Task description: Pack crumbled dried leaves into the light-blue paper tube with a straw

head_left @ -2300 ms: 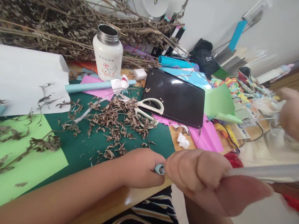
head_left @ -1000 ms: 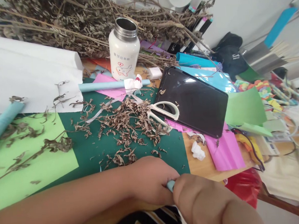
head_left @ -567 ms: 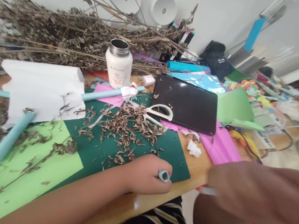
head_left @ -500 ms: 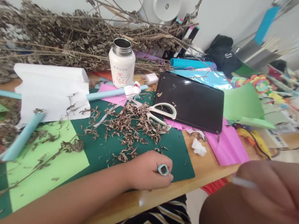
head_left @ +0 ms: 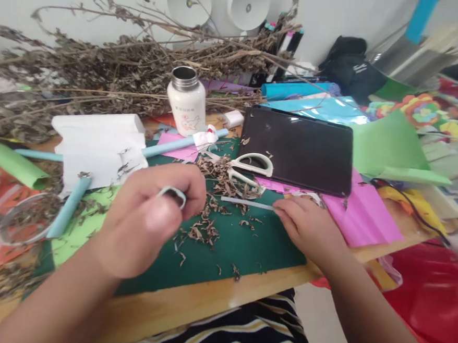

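My left hand (head_left: 138, 225) is closed around a light-blue paper tube (head_left: 181, 197), raised above the mat with its hollow end facing me. The inside of the tube looks dark. To the right, my right hand (head_left: 311, 226) rests low over the mat's right edge, fingers pinching one end of a thin whitish stick (head_left: 247, 203). The stick points left, across the dried leaves (head_left: 204, 230) scattered on the green cutting mat (head_left: 242, 254). White-handled scissors (head_left: 252, 164) lie just beyond the stick, their blades hidden among leaves.
Behind the mat stand a white bottle (head_left: 187, 101) without a lid and a pile of dried stalks (head_left: 127, 58). A black tablet-like slab (head_left: 301, 148) lies at right on pink paper (head_left: 369, 214). White paper (head_left: 102, 149), another blue tube (head_left: 70, 206) and a leaf-filled bowl (head_left: 10, 236) are at left.
My left hand has risen and moved left with the paper tube. My right hand has come from the lower right, near the camera, to the mat with the stick. The view has shifted slightly.
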Tool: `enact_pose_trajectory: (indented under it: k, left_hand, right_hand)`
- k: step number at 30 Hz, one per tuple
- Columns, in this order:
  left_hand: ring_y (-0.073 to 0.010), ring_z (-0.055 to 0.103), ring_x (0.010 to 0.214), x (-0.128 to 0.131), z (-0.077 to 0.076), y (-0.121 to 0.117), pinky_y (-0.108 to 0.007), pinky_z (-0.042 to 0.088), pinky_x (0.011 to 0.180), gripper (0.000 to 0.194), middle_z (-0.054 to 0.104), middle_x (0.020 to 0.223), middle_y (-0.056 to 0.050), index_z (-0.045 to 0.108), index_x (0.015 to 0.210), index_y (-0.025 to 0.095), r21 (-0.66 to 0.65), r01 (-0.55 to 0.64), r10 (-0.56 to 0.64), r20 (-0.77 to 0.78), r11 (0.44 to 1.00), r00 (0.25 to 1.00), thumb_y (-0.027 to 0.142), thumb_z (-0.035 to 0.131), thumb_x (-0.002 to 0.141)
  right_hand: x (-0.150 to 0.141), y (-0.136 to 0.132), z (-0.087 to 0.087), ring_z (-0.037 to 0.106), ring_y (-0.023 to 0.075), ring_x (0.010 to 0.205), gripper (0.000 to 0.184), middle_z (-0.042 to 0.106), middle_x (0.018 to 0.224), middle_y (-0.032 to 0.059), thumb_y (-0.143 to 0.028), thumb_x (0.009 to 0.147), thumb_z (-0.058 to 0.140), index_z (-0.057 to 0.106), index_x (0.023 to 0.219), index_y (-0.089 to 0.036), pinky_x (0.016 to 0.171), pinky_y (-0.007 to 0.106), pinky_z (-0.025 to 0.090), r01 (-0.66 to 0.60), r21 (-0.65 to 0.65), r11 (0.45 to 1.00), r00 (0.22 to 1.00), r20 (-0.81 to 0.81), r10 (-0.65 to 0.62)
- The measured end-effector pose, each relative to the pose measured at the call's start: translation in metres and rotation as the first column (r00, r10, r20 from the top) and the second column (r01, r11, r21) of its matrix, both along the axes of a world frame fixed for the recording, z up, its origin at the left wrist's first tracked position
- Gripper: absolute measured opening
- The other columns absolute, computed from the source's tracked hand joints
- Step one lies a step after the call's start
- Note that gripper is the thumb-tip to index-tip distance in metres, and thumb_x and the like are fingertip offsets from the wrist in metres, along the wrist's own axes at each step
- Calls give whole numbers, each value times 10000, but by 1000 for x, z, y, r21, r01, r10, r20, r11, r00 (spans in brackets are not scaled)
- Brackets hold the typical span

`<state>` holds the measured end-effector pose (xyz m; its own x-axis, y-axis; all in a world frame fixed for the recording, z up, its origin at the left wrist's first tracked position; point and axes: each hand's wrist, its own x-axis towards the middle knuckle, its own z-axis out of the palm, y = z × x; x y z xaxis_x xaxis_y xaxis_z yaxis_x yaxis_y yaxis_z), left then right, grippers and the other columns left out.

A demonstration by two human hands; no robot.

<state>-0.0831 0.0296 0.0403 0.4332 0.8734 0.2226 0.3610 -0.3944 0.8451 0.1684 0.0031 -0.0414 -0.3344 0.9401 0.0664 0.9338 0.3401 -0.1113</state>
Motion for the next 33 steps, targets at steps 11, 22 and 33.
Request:
enact_pose_trajectory:
  k: [11,22,33]
  left_hand:
    - [-87,259,395,-40,-47,11,-253,225,401,289,260,408,19,288,412,189,-249,-83,154,280,965,948,261,336,689]
    - [-123,370,553,-44,-64,-5,-272,347,528,373,402,644,-7,413,721,164,35,-175,173,53,984,983,502,273,795]
    - [-172,473,675,-46,-64,-8,-294,347,646,286,535,699,-36,475,783,157,305,84,78,-484,949,871,432,398,797]
  right_hand:
    - [-23,4,1,532,208,797,164,607,876,65,-279,793,454,575,847,-184,695,329,359,-129,222,966,992,35,124]
    - [-119,19,33,570,217,700,278,606,762,29,-394,675,591,532,867,-201,574,314,348,-502,-231,833,842,90,532]
    - [-118,24,3,530,174,677,135,588,703,31,-217,801,423,552,791,-180,596,304,344,-643,-121,756,765,-128,631]
